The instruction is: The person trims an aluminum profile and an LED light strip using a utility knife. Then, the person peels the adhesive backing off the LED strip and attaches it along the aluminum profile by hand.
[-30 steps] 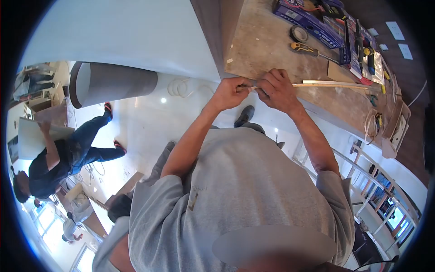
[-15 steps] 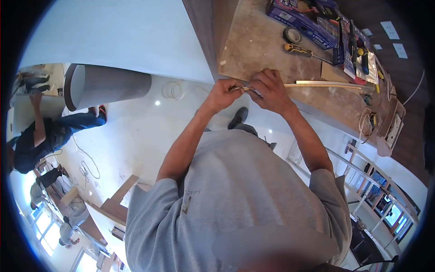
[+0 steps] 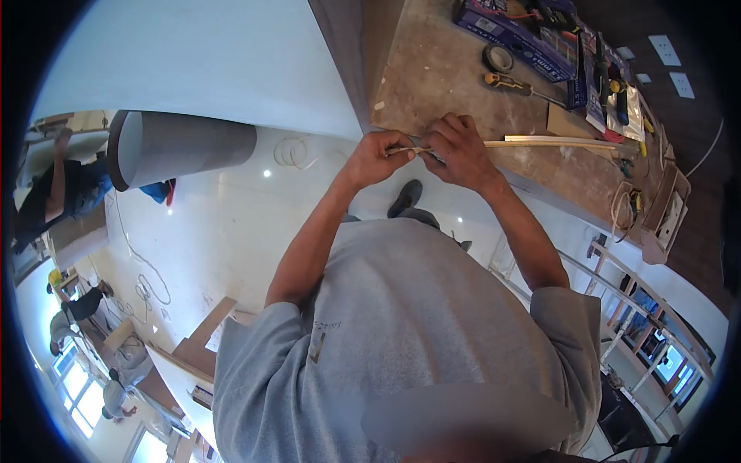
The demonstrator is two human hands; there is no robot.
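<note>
My left hand (image 3: 376, 160) and my right hand (image 3: 461, 153) meet near the bench's front corner, fingertips pinched and a small gap between them. Both grip a thin pale strip (image 3: 417, 150), possibly with fine wires at its end; the detail is too small to make out. From behind my right hand a long, narrow, light-coloured strip (image 3: 556, 143) runs rightward over the bench; my fingers hide whether it is the same piece. A yellow-and-black screwdriver (image 3: 509, 85) lies above my right hand, beside a roll of black tape (image 3: 498, 59).
The brown bench (image 3: 432, 85) holds a purple box (image 3: 517, 42) of wires and tools, plus pliers (image 3: 620, 100). Wall sockets (image 3: 664, 51) sit behind. Metal scaffold framing (image 3: 617, 301) stands at right. A cylinder (image 3: 189, 148), floor cables (image 3: 143, 289) and other people (image 3: 65, 193) are at left.
My hands stay almost in place, still pinching the thin strip, with the left fingers slightly shifted. At far left a person has moved partly behind the cylinder.
</note>
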